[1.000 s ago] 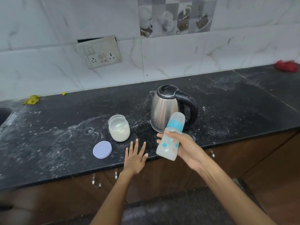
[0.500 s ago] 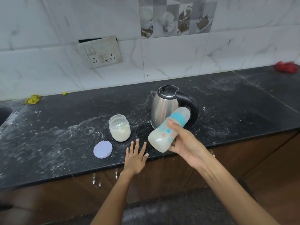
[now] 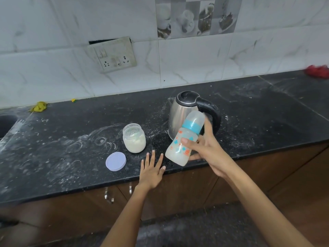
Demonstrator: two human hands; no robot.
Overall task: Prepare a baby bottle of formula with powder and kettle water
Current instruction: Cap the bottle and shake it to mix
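My right hand (image 3: pixel 208 148) grips a capped baby bottle (image 3: pixel 185 139) with a blue ring and milky liquid inside, held tilted above the counter's front edge, cap pointing up and right. Behind it stands a steel kettle (image 3: pixel 179 114) with a black lid and handle. An open glass jar of white powder (image 3: pixel 133 138) sits to the left, and its pale lilac lid (image 3: pixel 115 161) lies flat beside it. My left hand (image 3: pixel 152 168) rests flat on the black counter (image 3: pixel 71 139) with fingers spread, holding nothing.
White powder is scattered over the counter. A sink (image 3: pixel 5 123) opens at the far left. A yellow cloth (image 3: pixel 39 106) lies by the wall, a red one (image 3: pixel 317 71) at the far right. A socket plate (image 3: pixel 114 56) hangs on the tiled wall.
The bottle went from nearly upright to strongly tilted, then partly back toward upright, in my right hand. My left hand has stayed flat on the counter.
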